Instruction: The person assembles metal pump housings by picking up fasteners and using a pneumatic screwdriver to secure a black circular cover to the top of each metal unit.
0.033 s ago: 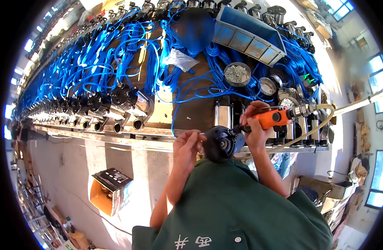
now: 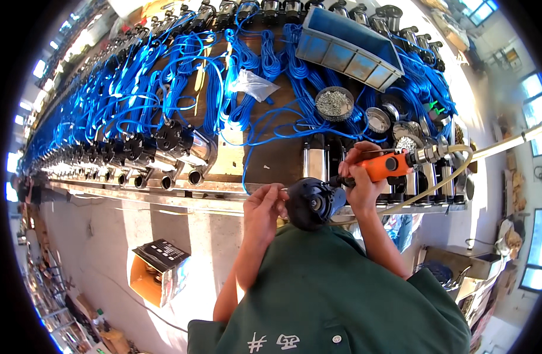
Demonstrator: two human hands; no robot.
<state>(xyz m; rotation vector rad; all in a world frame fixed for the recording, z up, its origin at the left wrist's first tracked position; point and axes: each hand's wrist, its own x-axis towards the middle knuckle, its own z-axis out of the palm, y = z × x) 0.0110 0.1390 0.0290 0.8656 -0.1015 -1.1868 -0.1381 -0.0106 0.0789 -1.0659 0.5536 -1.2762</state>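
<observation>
In front of my green jacket is a black round pump head [image 2: 308,203], its end tilted toward me, with a metal screw or shaft at the centre. My right hand [image 2: 364,186] is wrapped round an orange air screwdriver [image 2: 386,167]. The tool's dark tip points left and meets the upper right side of the pump head. At the pump head's left edge, my left hand [image 2: 262,213] has thumb and fingers pinched together. A small pale bit shows at those fingertips, too small to name. What supports the pump head is hidden.
Behind my hands, the workbench [image 2: 271,159] carries blue cable coils [image 2: 241,100] and rows of steel-and-black pumps [image 2: 185,144]. A blue-grey bin [image 2: 349,53] and a bowl of small screws [image 2: 334,104] stand beyond. A hose [image 2: 459,171] runs right; an open carton [image 2: 159,271] sits on the floor.
</observation>
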